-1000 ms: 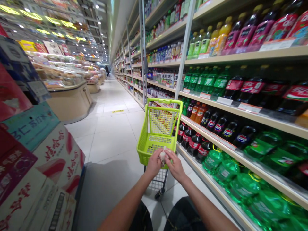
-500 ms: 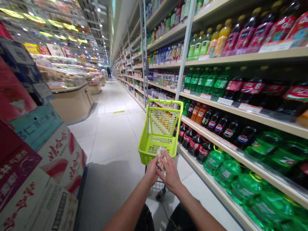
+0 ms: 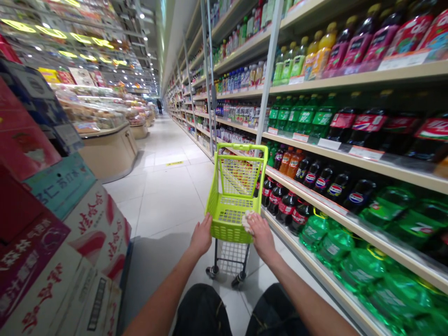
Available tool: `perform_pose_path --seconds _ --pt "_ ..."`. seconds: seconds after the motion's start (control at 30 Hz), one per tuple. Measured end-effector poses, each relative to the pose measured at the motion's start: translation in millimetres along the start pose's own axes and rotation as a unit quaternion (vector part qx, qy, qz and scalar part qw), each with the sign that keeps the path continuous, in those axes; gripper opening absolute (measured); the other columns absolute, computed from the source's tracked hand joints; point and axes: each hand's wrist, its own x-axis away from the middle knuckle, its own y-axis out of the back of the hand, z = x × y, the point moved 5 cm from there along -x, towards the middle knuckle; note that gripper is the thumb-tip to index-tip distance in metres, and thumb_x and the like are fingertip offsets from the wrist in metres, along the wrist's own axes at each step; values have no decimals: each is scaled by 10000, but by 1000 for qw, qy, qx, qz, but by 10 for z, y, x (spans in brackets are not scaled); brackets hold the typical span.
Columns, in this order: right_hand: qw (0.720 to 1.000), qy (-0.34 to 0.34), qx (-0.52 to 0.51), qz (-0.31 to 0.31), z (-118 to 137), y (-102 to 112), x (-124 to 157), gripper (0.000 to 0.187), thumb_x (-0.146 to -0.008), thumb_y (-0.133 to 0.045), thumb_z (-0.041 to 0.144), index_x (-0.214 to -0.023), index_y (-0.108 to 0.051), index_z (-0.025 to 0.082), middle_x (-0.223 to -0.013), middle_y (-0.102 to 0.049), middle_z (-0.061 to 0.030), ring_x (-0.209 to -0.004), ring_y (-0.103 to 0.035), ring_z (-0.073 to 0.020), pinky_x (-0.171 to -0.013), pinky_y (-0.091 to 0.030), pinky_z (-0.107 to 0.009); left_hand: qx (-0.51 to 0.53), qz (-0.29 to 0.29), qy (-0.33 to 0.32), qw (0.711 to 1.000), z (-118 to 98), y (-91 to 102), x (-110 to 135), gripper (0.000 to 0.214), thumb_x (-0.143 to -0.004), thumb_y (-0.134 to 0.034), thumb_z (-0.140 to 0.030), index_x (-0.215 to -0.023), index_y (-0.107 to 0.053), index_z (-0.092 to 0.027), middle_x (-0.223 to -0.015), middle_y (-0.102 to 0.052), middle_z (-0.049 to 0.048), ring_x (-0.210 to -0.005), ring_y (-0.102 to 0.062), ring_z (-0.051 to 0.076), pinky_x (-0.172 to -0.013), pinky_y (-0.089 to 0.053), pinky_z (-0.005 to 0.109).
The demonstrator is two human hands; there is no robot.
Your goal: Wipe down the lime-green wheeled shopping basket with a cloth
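The right hand (image 3: 262, 233) grips a crumpled whitish cloth (image 3: 248, 221) at the near right corner of the green basket (image 3: 229, 232). The left hand (image 3: 201, 237) is at its near left corner, whether gripping I cannot tell. The basket tops a wheeled frame (image 3: 216, 254).

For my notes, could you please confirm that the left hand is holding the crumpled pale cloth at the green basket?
Not the left hand: the head view shows the right hand holding the crumpled pale cloth at the green basket.
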Motion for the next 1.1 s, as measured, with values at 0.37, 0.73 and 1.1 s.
perform_pose_path --seconds 0.37,0.73,1.1 --pt "932 -151 -325 -44 561 -268 -288 368 -680 -425 95 -987 -613 167 -1026 -645 -70 -985 -575 -183 -904 -424 -347 377 -67 93 919 -148 -2 -20 539 -673 -467 -58 -1200 -456 -169 -1233 -527 81 -1105 -495 177 -955 -369 328" --pt "955 -111 -274 -35 568 -73 -97 396 -677 -421 103 -1020 -606 171 -1233 -517 -97 -1177 -438 -209 -1000 -347 -389 689 -8 185 701 -584 -315 69 309 -544 -692 -302 -782 -580 -139 -676 -635 1 -608 -579 111 -603 -451 229" --pt "987 110 -53 100 594 -48 32 459 -778 -439 67 -1229 -469 148 -1297 -456 -118 -1281 -287 -198 -1018 -339 -397 572 40 158 804 -533 -102 90 248 -718 -469 -331 -812 -603 -145 -776 -659 59 -730 -618 168 -683 -489 313"
